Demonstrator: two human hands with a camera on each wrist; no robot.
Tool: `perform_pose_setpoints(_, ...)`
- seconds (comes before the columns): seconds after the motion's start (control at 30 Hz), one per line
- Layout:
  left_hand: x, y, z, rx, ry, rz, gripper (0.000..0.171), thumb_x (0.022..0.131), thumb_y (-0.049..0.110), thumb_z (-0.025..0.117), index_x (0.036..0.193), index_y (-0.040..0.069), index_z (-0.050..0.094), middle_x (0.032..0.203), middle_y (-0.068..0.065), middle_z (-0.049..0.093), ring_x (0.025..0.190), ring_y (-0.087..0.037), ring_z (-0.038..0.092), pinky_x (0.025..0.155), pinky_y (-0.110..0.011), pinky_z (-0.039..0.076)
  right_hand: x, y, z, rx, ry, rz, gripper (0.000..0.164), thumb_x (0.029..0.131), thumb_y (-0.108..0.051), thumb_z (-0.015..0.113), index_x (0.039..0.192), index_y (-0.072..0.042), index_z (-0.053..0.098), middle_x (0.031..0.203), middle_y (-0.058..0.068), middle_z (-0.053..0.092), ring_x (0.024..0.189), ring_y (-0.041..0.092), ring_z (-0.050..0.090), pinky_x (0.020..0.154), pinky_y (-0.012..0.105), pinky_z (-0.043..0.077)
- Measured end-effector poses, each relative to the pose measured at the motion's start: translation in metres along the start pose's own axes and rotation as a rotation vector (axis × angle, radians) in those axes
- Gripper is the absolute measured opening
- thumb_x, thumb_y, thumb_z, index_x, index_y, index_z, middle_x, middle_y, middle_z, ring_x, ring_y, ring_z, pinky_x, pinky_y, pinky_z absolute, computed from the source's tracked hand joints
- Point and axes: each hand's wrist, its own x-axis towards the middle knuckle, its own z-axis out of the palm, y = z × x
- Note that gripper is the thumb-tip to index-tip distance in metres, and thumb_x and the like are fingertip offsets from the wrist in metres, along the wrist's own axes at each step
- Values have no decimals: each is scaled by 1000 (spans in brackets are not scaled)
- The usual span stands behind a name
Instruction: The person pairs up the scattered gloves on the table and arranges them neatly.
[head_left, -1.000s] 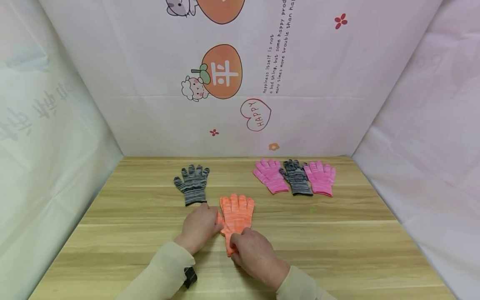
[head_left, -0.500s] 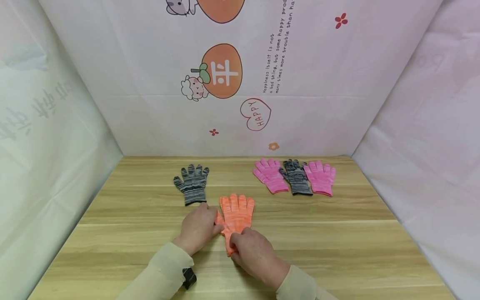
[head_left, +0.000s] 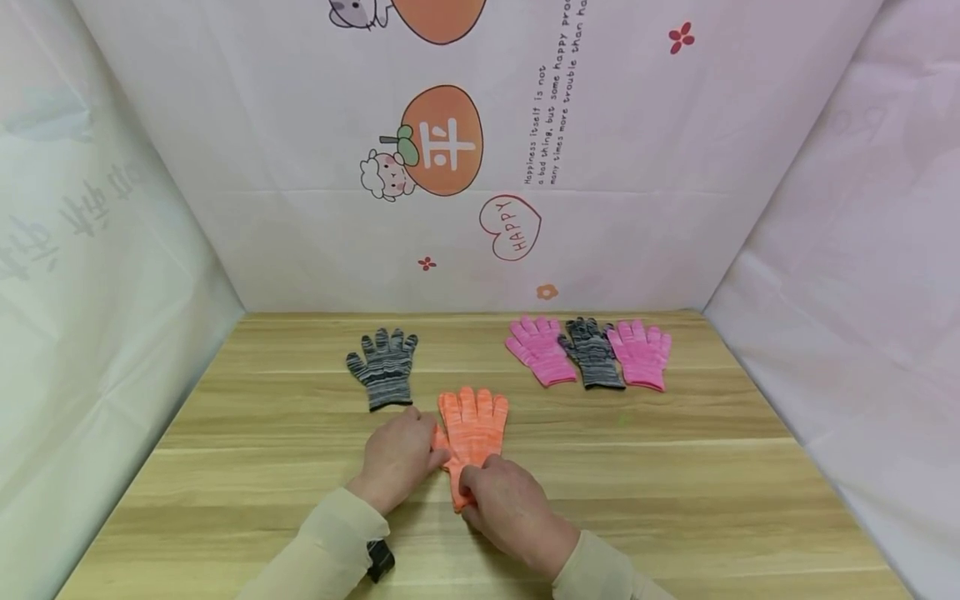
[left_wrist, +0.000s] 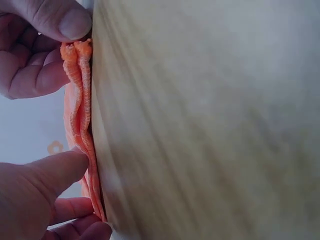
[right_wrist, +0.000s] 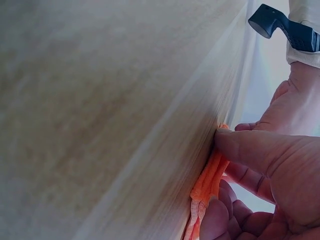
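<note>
2 hands pinch orange knit at side and cuff

The person's left hand (head_left: 396,458) pinches the thumb side of the orange glove (head_left: 478,427), while the right hand (head_left: 517,512) grips its cuff between thumb and fingers. The glove lies on the wooden table (head_left: 675,492) between the 2 hands, its fingertips pointing away from them. Up close the cuff shows 2 thick edges; I can't tell whether that is 1 glove or 2 stacked.

Just beyond the left hand lies 1 grey striped glove (head_left: 387,371). Farther out, ahead and to the right of the right hand's grip, 3 sit in a row: 1 pink glove (head_left: 542,354), 1 dark grey glove (head_left: 597,358), then the second pink glove (head_left: 642,354).

Past the grip, on the cloth backdrop (head_left: 615,242), sideways lettering (head_left: 546,125) reads "Happiness itself is not a bad thing, but some happy" and "many times more trouble than", both running out of sight. 1 heart (head_left: 512,227) says "HAPPY", with 3 printed flowers (head_left: 681,38) about. 1 orange fruit print (head_left: 446,140) carries a white character.
</note>
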Motion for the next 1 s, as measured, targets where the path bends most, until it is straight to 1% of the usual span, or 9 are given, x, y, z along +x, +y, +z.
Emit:
perform_pose_setpoints(0.13, -3, 2, 0, 45, 0, 5, 34, 91, 47, 79, 88, 13, 70, 95, -6, 63, 76, -18, 62, 61, -36, 56, 0, -1, 0, -2, 0, 2, 17, 89, -28, 84, 88, -24, 68, 74, -9, 55, 65, 5, 46, 60, 24, 43)
perform_pose_setpoints(0.27, -5, 3, 0, 63, 10, 28, 38, 91, 48, 78, 86, 12, 69, 90, -5, 60, 71, -16, 58, 58, -35, 54, 0, -1, -1, -3, 7, 5, 18, 89, -27, 84, 87, -24, 66, 73, -10, 53, 65, 6, 45, 59, 24, 41)
perform_pose_setpoints(0.37, -6, 3, -1, 68, 16, 43, 42, 91, 52, 77, 85, 11, 68, 89, -5, 59, 68, -16, 54, 56, -34, 52, -1, -2, -1, -1, 6, 18, 20, 88, -26, 83, 90, -23, 64, 73, -9, 50, 65, 7, 45, 58, 25, 39)
perform_pose_setpoints(0.43, -6, 3, -2, 70, 13, 48, 43, 90, 53, 78, 86, 11, 68, 89, -5, 59, 69, -16, 54, 56, -34, 52, -1, -2, -1, -4, 6, 29, 21, 88, -26, 83, 95, -21, 64, 74, -8, 49, 65, 8, 45, 57, 26, 39)
perform_pose_setpoints(0.5, -7, 4, -2, 72, 9, 46, 45, 88, 54, 79, 87, 11, 68, 91, -5, 59, 70, -16, 55, 57, -35, 53, -1, -3, -1, -2, 5, 41, 24, 87, -26, 83, 102, -19, 65, 75, -7, 51, 66, 9, 46, 57, 27, 39)
perform_pose_setpoints(0.67, -8, 6, -4, 79, 5, 39, 45, 86, 53, 81, 88, 10, 68, 92, -6, 59, 73, -19, 58, 59, -37, 55, -1, -3, -1, -12, -11, 54, 39, 87, -26, 83, 122, -17, 67, 76, -5, 51, 65, 10, 46, 57, 27, 40)
perform_pose_setpoints(0.8, -7, 6, -5, 76, 4, 40, 43, 86, 51, 82, 86, 11, 67, 91, -5, 58, 72, -19, 58, 58, -37, 55, -1, -3, -3, -38, -25, 27, 29, 88, -25, 81, 114, -18, 70, 73, -5, 49, 65, 11, 45, 56, 27, 39)
perform_pose_setpoints(0.9, -7, 6, -6, 72, 0, 39, 42, 85, 51, 83, 83, 12, 65, 90, -5, 57, 71, -18, 57, 56, -37, 54, -1, -2, -5, -52, -15, -4, 15, 87, -24, 81, 95, -20, 68, 71, -6, 48, 65, 12, 44, 57, 27, 37)
perform_pose_setpoints(1.0, -6, 6, -6, 68, -14, 33, 42, 86, 50, 82, 82, 13, 64, 91, -5, 57, 71, -18, 56, 56, -37, 53, -2, -1, -7, -67, -8, -19, 18, 86, -26, 82, 85, -22, 64, 71, -6, 47, 68, 12, 43, 59, 27, 37)
